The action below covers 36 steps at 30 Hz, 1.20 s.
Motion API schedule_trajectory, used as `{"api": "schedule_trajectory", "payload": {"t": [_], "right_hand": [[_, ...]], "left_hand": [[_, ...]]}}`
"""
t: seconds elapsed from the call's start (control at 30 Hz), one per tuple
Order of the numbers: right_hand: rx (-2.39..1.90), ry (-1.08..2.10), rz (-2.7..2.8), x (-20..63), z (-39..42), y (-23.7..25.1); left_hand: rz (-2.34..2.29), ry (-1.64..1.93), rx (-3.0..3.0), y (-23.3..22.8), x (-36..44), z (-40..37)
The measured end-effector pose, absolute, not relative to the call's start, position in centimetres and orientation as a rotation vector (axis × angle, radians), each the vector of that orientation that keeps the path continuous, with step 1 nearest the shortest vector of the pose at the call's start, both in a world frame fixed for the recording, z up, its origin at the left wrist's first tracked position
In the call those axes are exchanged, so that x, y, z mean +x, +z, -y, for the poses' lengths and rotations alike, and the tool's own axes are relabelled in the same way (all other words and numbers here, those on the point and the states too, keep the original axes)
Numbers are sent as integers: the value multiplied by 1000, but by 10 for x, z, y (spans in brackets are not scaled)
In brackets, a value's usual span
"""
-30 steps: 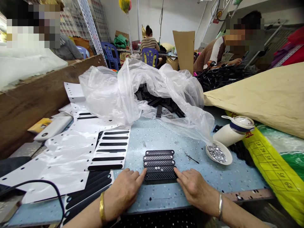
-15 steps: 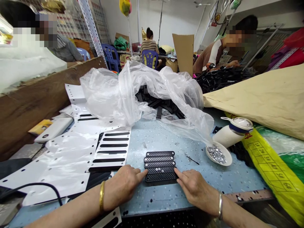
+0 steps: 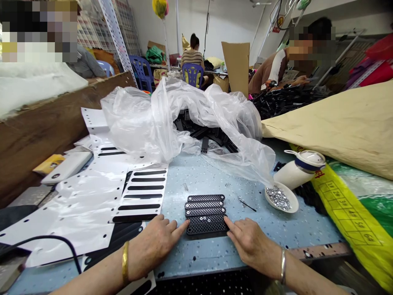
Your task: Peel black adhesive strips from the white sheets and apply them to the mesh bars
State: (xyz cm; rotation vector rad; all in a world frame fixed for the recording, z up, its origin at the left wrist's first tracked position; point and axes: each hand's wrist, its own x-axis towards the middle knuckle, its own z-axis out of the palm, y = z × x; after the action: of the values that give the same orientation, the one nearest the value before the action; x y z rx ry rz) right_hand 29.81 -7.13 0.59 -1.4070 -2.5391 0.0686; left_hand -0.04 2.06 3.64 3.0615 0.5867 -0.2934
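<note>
Several black plastic strips with a crosshatched surface lie stacked side by side in a block (image 3: 205, 213) on the blue speckled table. Small silver rings sit at some strip ends, and three lie loose on a strip near the front. My left hand (image 3: 156, 239) points its index finger against the block's left end, its other fingers loosely bent. At the right end, my right hand (image 3: 253, 241) touches the strips with its outstretched index finger. Neither hand grasps anything. A white bowl (image 3: 296, 205) of small silver pieces stands to the right.
White sheets with black strips (image 3: 141, 188) cover the left side. A clear plastic bag (image 3: 147, 123) of black parts lies behind. Near the bowl are a white bottle (image 3: 296, 174) and a thin black stick (image 3: 247, 205). Other people sit further back.
The view has shifted slightly. My left hand has shifted a little, its index finger still at the block's left end. The strips and loose rings keep their arrangement.
</note>
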Motion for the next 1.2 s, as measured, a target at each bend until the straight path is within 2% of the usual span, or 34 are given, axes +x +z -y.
{"api": "schedule_trajectory", "payload": {"t": [0.17, 0.37, 0.57, 0.8, 1.2], "right_hand": [[-1405, 109, 2502, 298, 72, 6], [-1370, 367, 2233, 299, 62, 10], [-1387, 123, 2243, 274, 47, 17], [-1478, 94, 2364, 247, 37, 16], [-1495, 212, 2341, 257, 50, 21]], "left_hand": [[-620, -337, 2964, 43, -1, -26], [-738, -193, 2784, 57, 6, -26], [-844, 199, 2739, 52, 36, -22], [-857, 100, 2780, 39, 64, -24], [-864, 181, 2712, 33, 53, -3]]}}
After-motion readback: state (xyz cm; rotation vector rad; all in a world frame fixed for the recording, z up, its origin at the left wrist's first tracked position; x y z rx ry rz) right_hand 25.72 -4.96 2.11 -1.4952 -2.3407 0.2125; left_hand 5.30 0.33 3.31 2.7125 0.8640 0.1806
